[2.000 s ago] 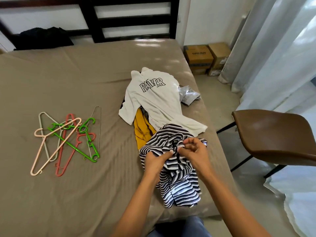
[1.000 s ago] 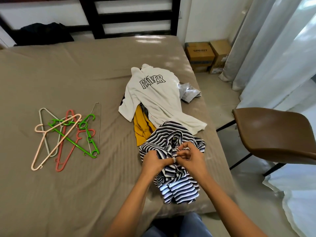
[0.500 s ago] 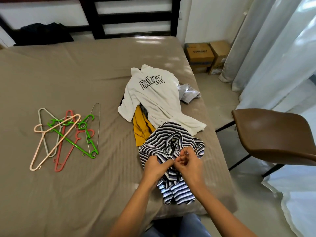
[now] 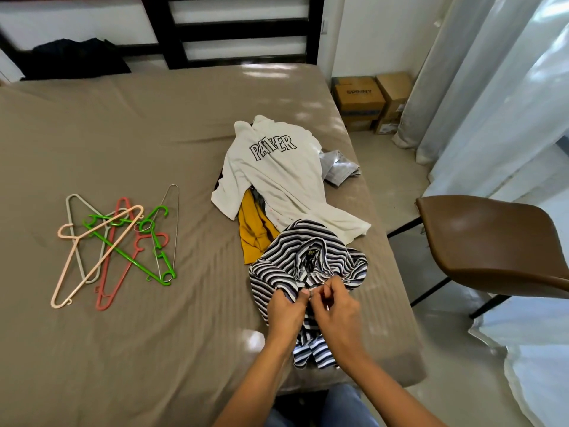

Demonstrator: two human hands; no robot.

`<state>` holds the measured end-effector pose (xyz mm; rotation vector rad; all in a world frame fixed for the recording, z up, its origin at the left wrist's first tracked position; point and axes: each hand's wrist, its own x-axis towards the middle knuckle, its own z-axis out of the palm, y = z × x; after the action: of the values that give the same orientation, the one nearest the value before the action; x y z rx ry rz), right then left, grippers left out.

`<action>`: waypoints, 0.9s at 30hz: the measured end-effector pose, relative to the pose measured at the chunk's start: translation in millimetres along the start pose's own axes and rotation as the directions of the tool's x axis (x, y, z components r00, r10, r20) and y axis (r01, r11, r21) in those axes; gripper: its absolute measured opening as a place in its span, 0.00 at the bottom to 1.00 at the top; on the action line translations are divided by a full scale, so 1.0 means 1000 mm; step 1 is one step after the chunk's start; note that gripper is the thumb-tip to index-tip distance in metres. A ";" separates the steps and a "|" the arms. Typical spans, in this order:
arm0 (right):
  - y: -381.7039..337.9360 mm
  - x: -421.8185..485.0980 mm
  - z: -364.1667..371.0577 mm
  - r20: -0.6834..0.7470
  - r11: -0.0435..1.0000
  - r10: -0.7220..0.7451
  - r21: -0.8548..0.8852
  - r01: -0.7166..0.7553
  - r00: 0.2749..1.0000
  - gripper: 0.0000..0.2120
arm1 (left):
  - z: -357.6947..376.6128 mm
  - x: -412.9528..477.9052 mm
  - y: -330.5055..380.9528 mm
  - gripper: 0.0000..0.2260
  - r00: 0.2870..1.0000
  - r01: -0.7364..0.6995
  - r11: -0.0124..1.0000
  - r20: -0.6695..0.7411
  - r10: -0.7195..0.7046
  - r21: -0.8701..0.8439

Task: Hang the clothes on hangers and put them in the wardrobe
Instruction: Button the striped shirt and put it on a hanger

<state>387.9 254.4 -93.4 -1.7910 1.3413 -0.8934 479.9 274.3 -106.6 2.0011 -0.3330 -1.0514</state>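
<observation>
A black-and-white striped shirt [image 4: 311,257] lies bunched near the bed's front right corner. My left hand [image 4: 284,309] and my right hand [image 4: 335,306] both pinch its fabric at the front opening, close together, fingers curled. Behind it lie a white shirt with printed letters [image 4: 277,171], a yellow garment [image 4: 254,232] and a grey garment [image 4: 338,164]. A heap of several plastic and wire hangers [image 4: 114,245] rests on the bed to the left, well apart from my hands.
The bed [image 4: 123,134] has a tan sheet and a dark headboard [image 4: 240,29], with dark clothing [image 4: 74,58] at the back left. A brown chair [image 4: 492,241] stands right of the bed. Cardboard boxes [image 4: 369,100] and curtains [image 4: 492,87] are at the back right.
My hands have worked down the striped shirt's front toward me, staying pinched on the fabric. The shirt's lower part has bunched up under my wrists. Hangers and other clothes are unmoved.
</observation>
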 end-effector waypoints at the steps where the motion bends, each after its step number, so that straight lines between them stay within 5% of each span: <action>1: 0.001 -0.001 0.002 -0.003 0.999 -0.020 -0.031 0.020 1.000 0.16 | 0.002 -0.002 0.001 0.12 0.999 0.042 0.997 0.004 -0.042 -0.069; 5: 0.010 0.000 0.011 -0.021 0.999 0.038 0.008 -0.038 0.999 0.14 | 0.007 -0.007 0.007 0.09 0.977 0.215 0.926 0.075 -0.202 -0.311; 8: 0.007 0.009 0.012 0.113 0.887 0.343 0.288 -0.361 0.933 0.16 | 0.005 -0.001 -0.003 0.08 0.975 0.217 0.917 0.117 -0.188 -0.334; 10: 0.006 0.021 0.006 0.325 0.668 0.539 0.397 -0.629 0.777 0.16 | -0.001 0.002 -0.014 0.09 0.978 0.162 0.937 0.175 -0.111 -0.309; 12: 0.009 0.034 -0.002 0.562 0.369 0.631 0.390 -0.844 0.535 0.13 | -0.009 0.006 -0.025 0.19 0.969 0.048 0.976 0.246 0.005 -0.210; 14: 0.013 0.041 -0.007 0.669 0.237 0.637 0.304 -0.923 0.384 0.08 | -0.017 0.010 -0.036 0.30 0.941 -0.015 0.993 0.334 0.053 -0.115; 16: 0.016 0.043 -0.003 0.647 0.299 0.646 0.274 -0.914 0.405 0.06 | -0.025 0.010 -0.034 0.26 0.881 -0.054 0.993 0.462 0.097 -0.107; 18: 0.019 0.041 0.006 0.535 0.418 0.681 0.277 -0.865 0.500 0.11 | -0.029 0.010 -0.034 0.20 0.846 -0.007 0.987 0.526 0.091 -0.159; 23: 0.019 0.034 0.012 0.575 0.411 0.642 0.300 -0.861 0.507 0.15 | -0.035 0.023 -0.021 0.15 0.854 0.413 0.796 0.491 -0.170 -0.443; 27: 0.013 0.031 0.011 0.417 0.612 0.609 0.295 -0.734 0.675 0.12 | -0.030 0.027 -0.012 0.14 0.913 0.314 0.876 0.370 -0.173 -0.367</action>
<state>398.0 223.3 -106.6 -0.8682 1.3394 -0.4323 518.2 282.9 -122.3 1.5023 -0.0095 -1.4867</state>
